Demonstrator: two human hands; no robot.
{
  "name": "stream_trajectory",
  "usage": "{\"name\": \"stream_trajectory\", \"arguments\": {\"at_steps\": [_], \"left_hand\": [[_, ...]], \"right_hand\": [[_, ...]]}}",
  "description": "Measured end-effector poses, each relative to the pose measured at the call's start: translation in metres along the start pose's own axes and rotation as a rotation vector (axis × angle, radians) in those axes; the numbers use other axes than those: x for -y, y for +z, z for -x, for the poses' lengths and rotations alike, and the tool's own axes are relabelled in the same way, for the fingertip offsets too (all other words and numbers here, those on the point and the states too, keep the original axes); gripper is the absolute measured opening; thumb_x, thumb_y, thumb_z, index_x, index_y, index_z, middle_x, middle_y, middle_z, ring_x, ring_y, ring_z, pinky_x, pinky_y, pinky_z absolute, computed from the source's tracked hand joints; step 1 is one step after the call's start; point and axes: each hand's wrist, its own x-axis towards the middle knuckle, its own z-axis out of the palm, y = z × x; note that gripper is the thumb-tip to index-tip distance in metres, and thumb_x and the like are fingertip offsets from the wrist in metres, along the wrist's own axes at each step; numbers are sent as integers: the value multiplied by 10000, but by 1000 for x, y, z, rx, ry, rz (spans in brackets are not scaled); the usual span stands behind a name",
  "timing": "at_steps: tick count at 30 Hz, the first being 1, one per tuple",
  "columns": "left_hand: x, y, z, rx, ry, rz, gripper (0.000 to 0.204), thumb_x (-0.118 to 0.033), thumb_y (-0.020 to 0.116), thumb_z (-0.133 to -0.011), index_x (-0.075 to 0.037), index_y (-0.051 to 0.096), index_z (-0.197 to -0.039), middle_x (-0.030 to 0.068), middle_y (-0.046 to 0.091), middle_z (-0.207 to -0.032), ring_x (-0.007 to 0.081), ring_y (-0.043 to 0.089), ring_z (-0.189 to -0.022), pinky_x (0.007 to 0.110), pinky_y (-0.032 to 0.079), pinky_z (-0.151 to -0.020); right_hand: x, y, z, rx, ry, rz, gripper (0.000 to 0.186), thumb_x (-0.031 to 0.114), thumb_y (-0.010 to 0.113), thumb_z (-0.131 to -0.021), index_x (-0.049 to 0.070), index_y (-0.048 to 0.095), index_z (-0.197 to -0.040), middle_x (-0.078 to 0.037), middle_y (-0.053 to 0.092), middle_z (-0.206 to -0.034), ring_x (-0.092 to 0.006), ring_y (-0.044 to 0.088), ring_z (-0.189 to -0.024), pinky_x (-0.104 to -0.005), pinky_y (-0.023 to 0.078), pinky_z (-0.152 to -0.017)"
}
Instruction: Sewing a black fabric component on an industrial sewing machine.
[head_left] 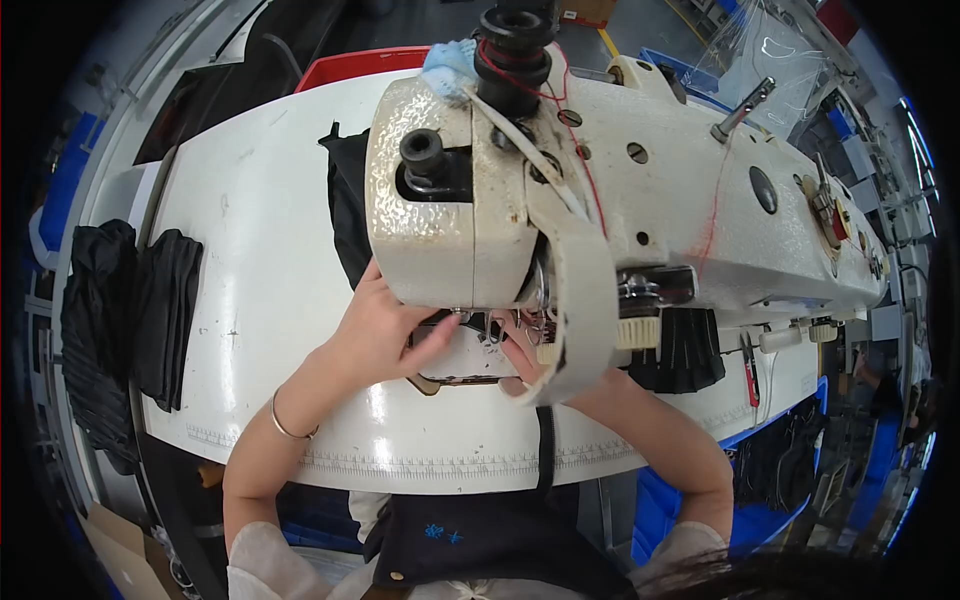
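A white sewing machine (450, 240) with a red thread takes up the middle of the view. My left hand (380, 330) lies left of its needle area, thumb stretched out toward the needle. Its other fingers are spread and partly hidden under the machine head, beside a black fabric piece (346, 205). From the right, my right hand (518, 350) reaches to the presser foot, fingers stretched out and apart from the thumb. A curved white guard covers part of that hand. A black strap (545, 445) runs from near my right hand over the table's front edge.
Folded black fabric stacks (168, 320) lie at the left table edge. Pleated black fabric (682, 350) rests right of the machine, near red-handled snips (749, 370). A ruler strip (400, 465) marks the front edge. Behind the table stands a red bin (355, 67).
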Motion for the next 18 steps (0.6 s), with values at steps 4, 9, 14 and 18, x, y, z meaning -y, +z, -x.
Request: {"name": "stream_trajectory", "arguments": {"at_steps": [4, 9, 14, 18], "left_hand": [[16, 1, -6, -129, 35, -290, 159, -78, 630, -751, -49, 682, -898, 107, 644, -991, 290, 538, -1044, 425, 370, -967], [-50, -24, 28, 365, -174, -379, 509, -168, 724, -693, -82, 519, -1151, 102, 496, -1111, 268, 528, -979, 355, 450, -789], [-49, -43, 34, 420, 315, -130, 543, -177, 794, -607, -98, 562, -1091, 76, 500, -1067, 294, 518, -987, 393, 424, -878], [-44, -54, 38, 417, 231, -18, 270, -86, 715, -605, -46, 532, -799, 55, 541, -785, 244, 553, -793, 342, 458, -732]], "right_hand": [[-3, -1, 0, 157, -49, 123, 374, 70, 636, -667, 64, 634, -1041, -81, 613, -876, -271, 581, -826, -372, 459, -680], [64, -57, 7, 380, -37, -472, 339, 134, 617, -817, 46, 608, -1144, -84, 549, -879, -236, 557, -844, -348, 456, -753], [102, -66, 9, 721, 116, -1081, 309, 187, 631, -902, -9, 621, -1141, -91, 602, -911, -175, 587, -844, -272, 459, -780], [95, -55, 3, 803, 711, -1498, 136, 85, 674, -848, -22, 663, -931, -65, 681, -820, -79, 615, -727, -208, 488, -692]]}}
